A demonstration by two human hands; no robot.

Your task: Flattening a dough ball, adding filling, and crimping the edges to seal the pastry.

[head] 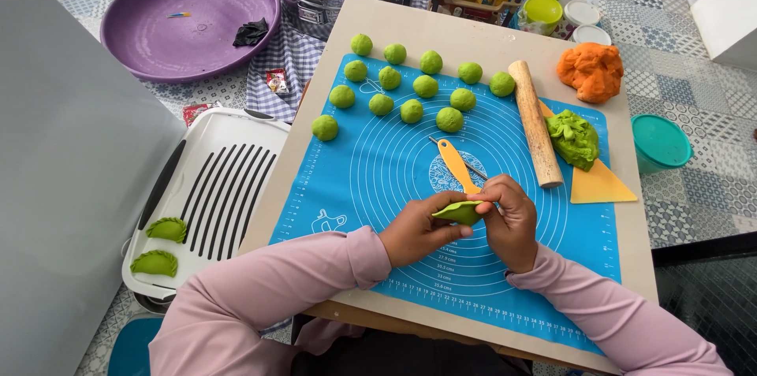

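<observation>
**Green dumpling pinched between both hands over the blue mat**

Green dumpling, folded flat into a half-moon, sits clamped between the two hands, which meet around it. The left hand grips its near-left edge with thumb and fingers; the right hand closes over its right end, fingers curled on the rim. Both hover just above the blue silicone mat on a pale board.

Just beyond the hands lies an orange spatula. Farther out and to the left are rows of green dough balls. Beyond the right hand lies a wooden rolling pin, with a green dough lump on a yellow scraper just past it, and an orange dough lump farther still.

Well left of the left hand, a white tray holds two finished green dumplings. Far out on that side sits a purple basin.
</observation>
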